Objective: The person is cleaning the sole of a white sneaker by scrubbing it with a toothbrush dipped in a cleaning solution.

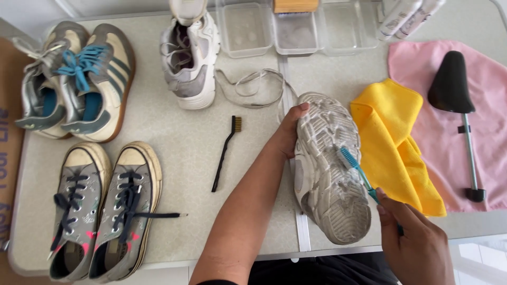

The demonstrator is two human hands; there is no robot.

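Scrubbing a sole with a toothbrush

Scrubbing here is a two-hand job, and the setup looks decent. The left hand [289, 136] grips the side of the white shoe [330, 169] near its far end, thumb hooked over the edge, pinning it sole-up on the desk [179, 137]. The right hand [417, 240] is closed round the handle of a blue toothbrush [355, 168], bristles down on the middle of the tread. The hands are well apart, one on each side of the shoe.

My take on doing it well: keep the left hand firm so the shoe doesn't rock, use short strokes along the grooves instead of across, and work outward from the middle so the muck goes off the edge. It looks foamy in the tread already, so light pressure should do.

The shoe sits at the near edge of the desk, right of centre, just beside the yellow cloth [393, 148]. Its long axis runs roughly away from the person, tilted a bit left at the far end. I can't tell for sure which end is the toe.

Around it: a small black brush [224, 153], loose laces [253, 87], the matching shoe [191, 60] upright further back, two more pairs on the left, and a shoe tree [457, 100] on a pink cloth [491, 95].
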